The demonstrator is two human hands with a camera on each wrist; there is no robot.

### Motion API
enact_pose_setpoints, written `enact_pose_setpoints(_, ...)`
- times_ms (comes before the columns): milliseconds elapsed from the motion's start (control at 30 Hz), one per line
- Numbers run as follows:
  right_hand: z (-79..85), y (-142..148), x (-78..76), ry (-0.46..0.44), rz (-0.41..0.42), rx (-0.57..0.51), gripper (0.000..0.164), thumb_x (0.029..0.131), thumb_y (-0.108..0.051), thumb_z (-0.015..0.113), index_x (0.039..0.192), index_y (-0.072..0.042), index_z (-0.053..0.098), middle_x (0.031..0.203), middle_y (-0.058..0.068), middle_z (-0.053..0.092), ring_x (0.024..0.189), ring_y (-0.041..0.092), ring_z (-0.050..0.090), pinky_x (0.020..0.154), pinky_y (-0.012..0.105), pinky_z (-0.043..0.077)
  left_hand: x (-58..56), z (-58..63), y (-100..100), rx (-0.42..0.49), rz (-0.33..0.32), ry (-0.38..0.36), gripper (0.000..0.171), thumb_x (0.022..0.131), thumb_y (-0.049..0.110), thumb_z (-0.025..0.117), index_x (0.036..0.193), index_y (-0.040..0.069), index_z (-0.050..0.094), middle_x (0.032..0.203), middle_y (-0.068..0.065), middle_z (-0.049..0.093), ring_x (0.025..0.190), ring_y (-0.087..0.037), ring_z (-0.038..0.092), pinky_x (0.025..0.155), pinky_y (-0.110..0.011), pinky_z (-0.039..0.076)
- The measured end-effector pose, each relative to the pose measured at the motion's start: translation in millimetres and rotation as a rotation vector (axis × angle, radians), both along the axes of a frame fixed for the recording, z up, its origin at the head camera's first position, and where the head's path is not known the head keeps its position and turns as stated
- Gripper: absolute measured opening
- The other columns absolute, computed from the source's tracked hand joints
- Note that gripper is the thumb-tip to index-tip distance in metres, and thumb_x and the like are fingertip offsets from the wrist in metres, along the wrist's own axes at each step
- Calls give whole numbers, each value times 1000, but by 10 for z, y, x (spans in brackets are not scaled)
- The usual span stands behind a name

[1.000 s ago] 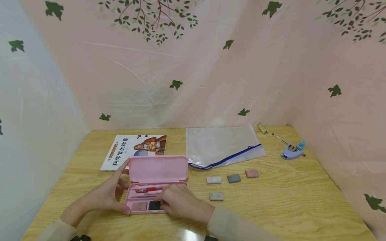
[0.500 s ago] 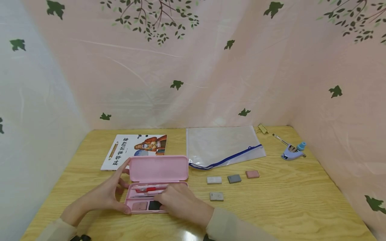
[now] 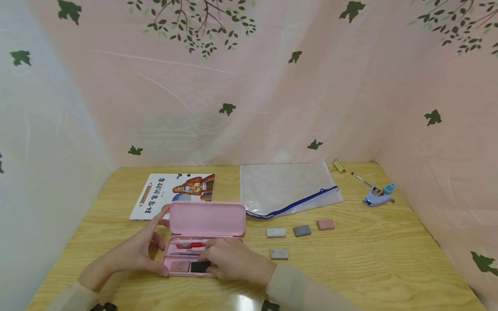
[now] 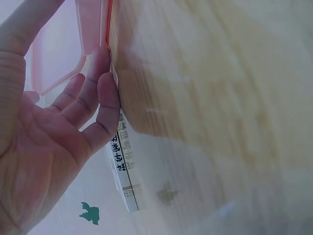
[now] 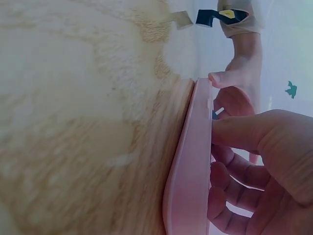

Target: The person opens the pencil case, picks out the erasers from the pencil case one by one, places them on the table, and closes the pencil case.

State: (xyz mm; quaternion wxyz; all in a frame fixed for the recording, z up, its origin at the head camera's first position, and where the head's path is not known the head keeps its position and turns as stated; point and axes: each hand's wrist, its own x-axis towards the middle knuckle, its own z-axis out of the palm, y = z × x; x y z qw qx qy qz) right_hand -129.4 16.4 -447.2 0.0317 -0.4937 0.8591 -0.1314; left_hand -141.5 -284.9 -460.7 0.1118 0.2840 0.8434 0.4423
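A pink pencil case (image 3: 207, 219) lies with its lid up near the table's front. My left hand (image 3: 134, 250) grips its left end, thumb at the front corner and index finger up by the lid. The left wrist view shows the other fingers of that hand (image 4: 58, 127) bent beside the case. My right hand (image 3: 233, 259) reaches into the front compartment, finger and thumb pinching a black eraser (image 3: 200, 267). Left of that sits a pink eraser (image 3: 180, 266). Pens (image 3: 190, 245) fill the back compartment. The right hand hides the compartment's right part.
Right of the case lie a white eraser (image 3: 276, 233), a dark grey one (image 3: 302, 230), a pink one (image 3: 325, 224) and a light grey one (image 3: 279, 253). Behind are a booklet (image 3: 155, 196), a clear zip pouch (image 3: 285, 185), a gold clip (image 3: 339, 166) and a purple holder (image 3: 376, 198).
The pencil case has shifted slightly to the right. The black eraser shows a little more beside the right fingers. The left hand has hardly moved.
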Motion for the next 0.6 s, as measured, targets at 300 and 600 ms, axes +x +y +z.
enact_pose_setpoints(300,14,-19,-13,-22,-9,-20,26,86,-17,79,111,-24,78,100,-11,68,83,-3,58,71,13,46,6,72,13,-57,-3,13,146,64,38,97,163,28,-9,142,-21,39,107,-27,60,82,-34,57)
enact_pose_setpoints(600,61,62,-9,-67,0,-89,25,88,-8,73,106,-24,78,102,-13,69,88,-5,58,77,10,46,26,58,-7,-49,-7,17,147,63,37,98,163,27,-9,141,-20,41,111,-30,59,83,-35,57)
